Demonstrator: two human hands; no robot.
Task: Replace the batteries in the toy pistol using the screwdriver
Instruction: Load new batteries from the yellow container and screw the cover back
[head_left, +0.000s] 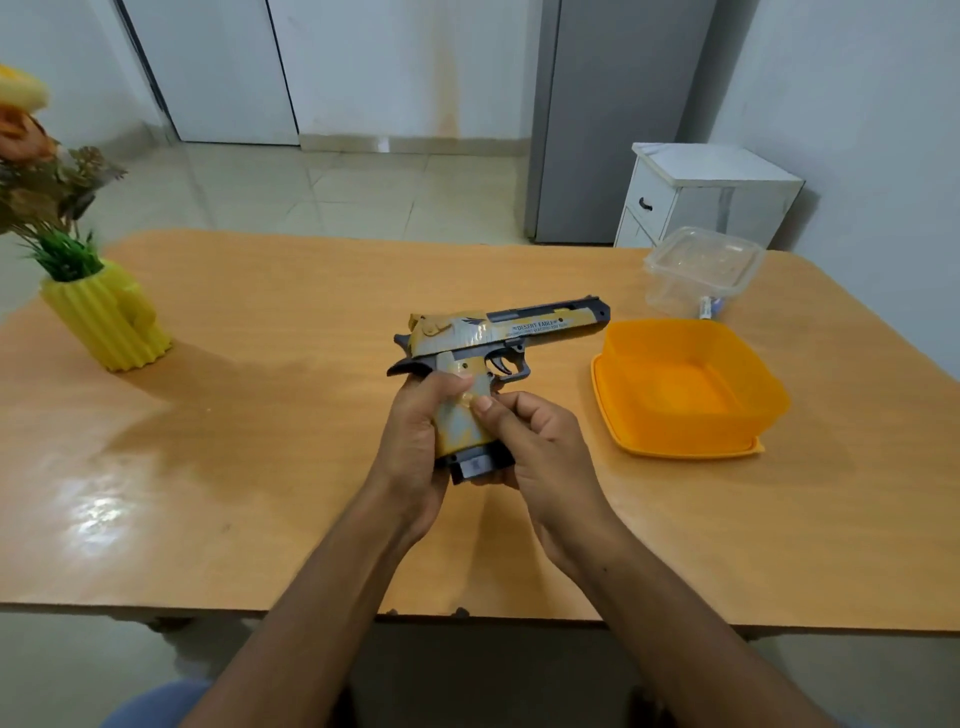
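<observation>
Orange tub (691, 384) sat open; clear box (698, 275) held something small; both hands, left hand (415, 441) and right hand (535, 447), gripped the toy pistol (483, 343).

A toy pistol (488, 343), patterned in yellow and grey with dark trim, is held upright above the middle of the table, its barrel pointing right and its grip pointing down. Lettering is printed along the slide. A dark magazine base (475, 465) is seen at the bottom of the grip. No screwdriver or batteries can be made out.
</observation>
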